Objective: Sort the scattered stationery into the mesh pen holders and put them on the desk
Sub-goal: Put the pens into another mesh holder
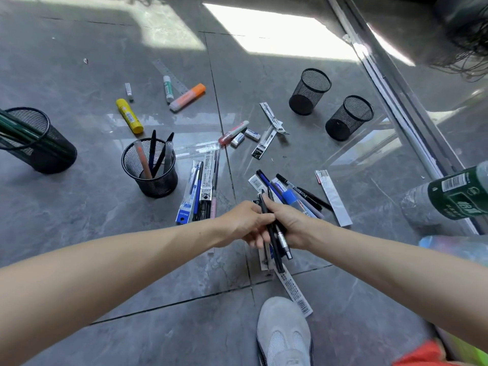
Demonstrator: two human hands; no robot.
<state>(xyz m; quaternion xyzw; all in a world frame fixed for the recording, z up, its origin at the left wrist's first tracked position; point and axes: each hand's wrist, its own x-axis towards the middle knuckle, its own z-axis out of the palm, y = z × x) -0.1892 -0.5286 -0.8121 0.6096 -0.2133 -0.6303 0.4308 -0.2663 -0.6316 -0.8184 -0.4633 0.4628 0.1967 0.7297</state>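
My left hand (pixel 244 223) and my right hand (pixel 291 223) meet over the grey floor, and both grip a bundle of dark pens (pixel 276 241) between them. A black mesh holder (pixel 150 167) with several pens stands to the left of my hands. Another mesh holder (pixel 39 143) at the far left holds green pencils. Two empty mesh holders (pixel 310 91) (pixel 348 117) stand at the back right. Loose pens and packets (pixel 290 194) lie just beyond my hands, and packaged refills (pixel 198 191) lie beside the nearer holder.
A yellow glue stick (pixel 129 116), an orange highlighter (pixel 187 97), a ruler (pixel 170 75), erasers (pixel 244 137) and a correction pen (pixel 233 133) lie scattered further back. A green bottle (pixel 449 194) lies at the right edge. My grey shoe (pixel 284 334) is at the bottom.
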